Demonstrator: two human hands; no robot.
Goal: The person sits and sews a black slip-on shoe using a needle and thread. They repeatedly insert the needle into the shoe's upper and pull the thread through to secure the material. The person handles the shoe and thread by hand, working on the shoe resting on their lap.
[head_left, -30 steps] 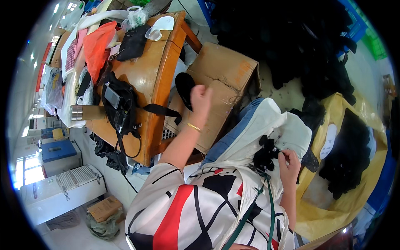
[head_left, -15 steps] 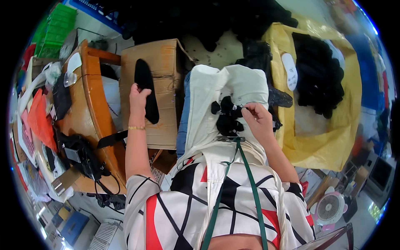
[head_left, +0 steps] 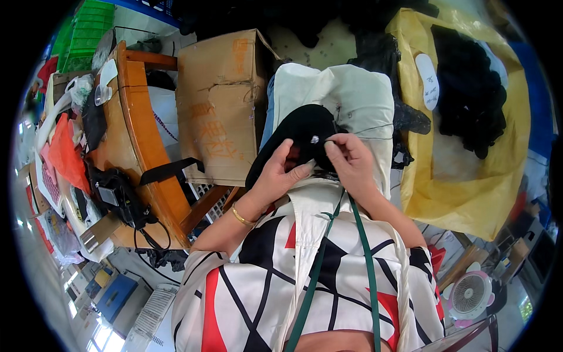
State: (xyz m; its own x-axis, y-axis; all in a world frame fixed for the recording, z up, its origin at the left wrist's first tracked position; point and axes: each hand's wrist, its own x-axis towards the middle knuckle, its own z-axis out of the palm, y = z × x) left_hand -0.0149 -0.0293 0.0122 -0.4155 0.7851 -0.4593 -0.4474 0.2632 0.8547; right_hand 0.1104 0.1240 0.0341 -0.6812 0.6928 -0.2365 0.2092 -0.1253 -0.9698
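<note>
Over my lap, my left hand (head_left: 280, 171) grips a black sole-shaped fabric piece (head_left: 275, 138), its thumb and fingers spread along the near edge. My right hand (head_left: 350, 159) is closed in a pinch at the right end of the piece, beside a small white shiny bit (head_left: 315, 139). The fingertips cover whatever they pinch, possibly one of the small black pieces. A thin dark thread (head_left: 375, 128) seems to run rightward near that hand. White cloth (head_left: 363, 88) covers my lap under both hands.
A cardboard box (head_left: 214, 117) stands at the left, beside a wooden chair (head_left: 138, 129). To the right, a yellow bag (head_left: 469, 205) holds a heap of black pieces (head_left: 469, 88) and a white sole-shaped card (head_left: 427, 82). A fan (head_left: 471, 293) stands at the lower right.
My left hand has brought the black sole-shaped piece from in front of the box to my lap. My right hand, earlier at the small black pieces, now meets it there.
</note>
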